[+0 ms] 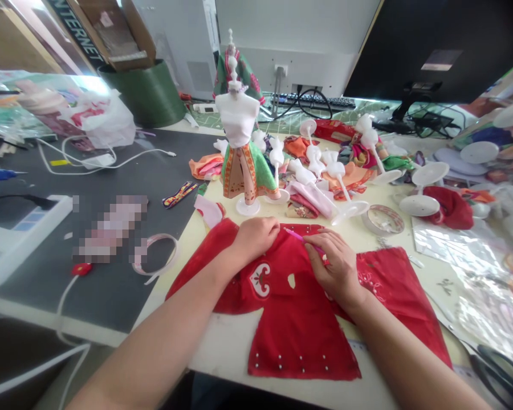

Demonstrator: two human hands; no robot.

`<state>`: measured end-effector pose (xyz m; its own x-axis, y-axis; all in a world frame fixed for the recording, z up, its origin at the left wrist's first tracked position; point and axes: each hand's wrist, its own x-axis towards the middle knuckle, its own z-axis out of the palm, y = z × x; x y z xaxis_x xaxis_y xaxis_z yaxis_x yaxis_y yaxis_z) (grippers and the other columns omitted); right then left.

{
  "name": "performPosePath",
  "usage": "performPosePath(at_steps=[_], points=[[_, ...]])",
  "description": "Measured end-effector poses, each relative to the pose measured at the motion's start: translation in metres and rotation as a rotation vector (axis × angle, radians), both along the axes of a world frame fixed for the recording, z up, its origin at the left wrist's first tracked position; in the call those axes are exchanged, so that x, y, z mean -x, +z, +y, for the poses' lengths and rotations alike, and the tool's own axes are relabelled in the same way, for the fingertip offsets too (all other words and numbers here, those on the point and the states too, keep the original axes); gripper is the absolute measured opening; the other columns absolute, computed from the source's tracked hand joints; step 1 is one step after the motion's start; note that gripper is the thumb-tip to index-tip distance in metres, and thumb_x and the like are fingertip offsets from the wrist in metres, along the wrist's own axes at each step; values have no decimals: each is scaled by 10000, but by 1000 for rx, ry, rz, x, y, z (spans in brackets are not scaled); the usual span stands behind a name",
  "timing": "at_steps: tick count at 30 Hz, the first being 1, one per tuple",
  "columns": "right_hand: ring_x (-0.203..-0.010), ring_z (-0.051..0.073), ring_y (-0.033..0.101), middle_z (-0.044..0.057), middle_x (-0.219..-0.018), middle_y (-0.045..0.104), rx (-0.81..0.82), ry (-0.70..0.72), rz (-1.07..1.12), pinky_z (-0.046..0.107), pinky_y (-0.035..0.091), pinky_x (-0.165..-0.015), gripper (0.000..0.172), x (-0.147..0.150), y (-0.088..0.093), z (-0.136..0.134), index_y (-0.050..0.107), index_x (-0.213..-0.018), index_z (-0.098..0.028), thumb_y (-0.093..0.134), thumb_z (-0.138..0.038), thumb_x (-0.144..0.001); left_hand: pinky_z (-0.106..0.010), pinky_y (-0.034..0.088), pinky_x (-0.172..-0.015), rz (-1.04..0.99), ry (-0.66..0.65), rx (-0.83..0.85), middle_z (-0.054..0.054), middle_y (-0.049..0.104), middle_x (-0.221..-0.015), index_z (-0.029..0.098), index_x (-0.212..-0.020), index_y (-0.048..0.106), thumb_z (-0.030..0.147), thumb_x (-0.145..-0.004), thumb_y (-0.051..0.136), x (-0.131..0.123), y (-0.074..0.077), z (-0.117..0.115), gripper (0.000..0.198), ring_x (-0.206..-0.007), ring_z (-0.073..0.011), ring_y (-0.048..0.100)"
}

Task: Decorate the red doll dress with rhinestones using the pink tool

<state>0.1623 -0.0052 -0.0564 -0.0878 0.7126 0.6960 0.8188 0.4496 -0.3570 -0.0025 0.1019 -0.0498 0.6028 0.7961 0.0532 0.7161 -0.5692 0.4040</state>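
Closing around a slim pink stick (296, 234), the fingers of the right hand (331, 262) slant its tip toward the top edge of the red garment (297, 324). The left hand (254, 234) lies over the garment's upper part, just across from that tip, its fingers curled inward; their undersides are hidden, so I cannot tell whether they pinch the cloth.

Beneath both hands, the garment is spread on the pale table (216, 344), its flared lower panel pointing toward the person. Small pearly beads (303, 370) dot the hem, and a white heart-shaped patch (260, 280) sits below the left hand. Beside the right forearm lies another red piece (404, 285) with pale decoration, and farther right are dark-handled scissors (500, 364).

Beyond the garment stands a white dress form (238, 117) in a green and orange skirt (263, 168), with smaller white forms (315, 162) tilted among coloured cloth. A tape roll (370, 220) rests to their right. Off to the left, a patterned strip (179, 195) and a white cable (132, 155) lie on a dark grey surface (154, 182).
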Motion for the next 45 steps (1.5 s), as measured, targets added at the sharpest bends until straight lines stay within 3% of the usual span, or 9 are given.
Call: performPosePath(at_steps=[14,22,34,39,45], points=[[-791,179,598,44,-828,652,11,2,2,376,496,-829,191,-1,-1,2,583,-984,-193,541,-95,-824,-268,378,-611,10,24,18,-51,697,-828,199,-859,678,279,-870,421,0,3,0,269,-756,-190,615],[-790,181,603,41,-819,649,19,-2,7,387,499,-834,187,-2,-1,1,587,-982,-196,531,-105,-829,-245,356,-560,-5,5,48,-17,674,-739,212,-872,677,347,-842,485,5,6,-1,237,-652,-154,587],[-791,188,601,42,-817,651,17,-5,2,387,499,-817,183,-1,-1,1,583,-980,-200,531,-103,-833,-272,375,-626,0,-20,16,-54,678,-777,196,-851,669,285,-862,449,1,3,-1,237,-727,-198,604],[-798,185,599,45,-818,650,21,-3,5,375,496,-816,180,-1,-1,1,585,-977,-192,535,-100,-831,-284,379,-649,-91,8,64,-54,650,-718,182,-798,660,257,-823,482,0,2,0,194,-703,-198,585],[-804,190,595,48,-828,649,17,-15,30,375,494,-800,197,-1,-1,1,579,-1013,-199,531,-114,-843,-243,398,-609,-367,99,245,-17,622,-665,155,-792,638,313,-798,521,2,3,1,197,-623,-139,552]])
